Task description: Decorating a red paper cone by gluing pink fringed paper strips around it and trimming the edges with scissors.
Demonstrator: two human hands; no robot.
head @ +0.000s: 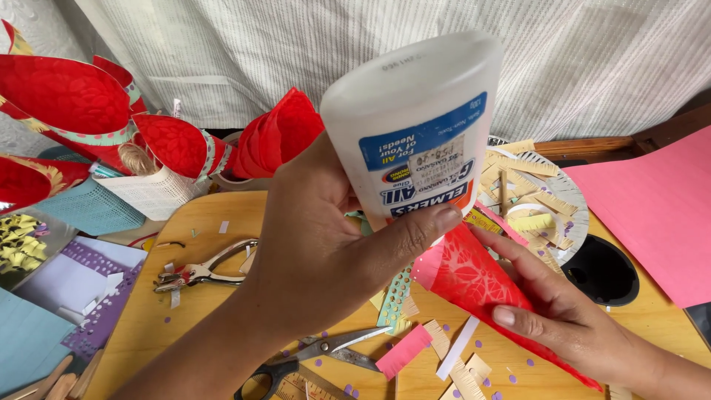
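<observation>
1. Head view: left hand [311, 244] grips an upturned white glue bottle [415, 126], fingers wrapped tight, nozzle hidden.
2. Right hand [570, 315] pins a red embossed paper piece [474, 278] on the wooden table [192, 215], fingers flat.
3. Gluing step, apparently; a gentle squeeze seems needed.

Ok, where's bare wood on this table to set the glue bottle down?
The clearest bare patch of the tan wooden tabletop lies above the silver hole punch, below the red paper cones. A smaller strip lies right of the black round hole. The front, around the scissors and paper scraps, is crowded.
</observation>
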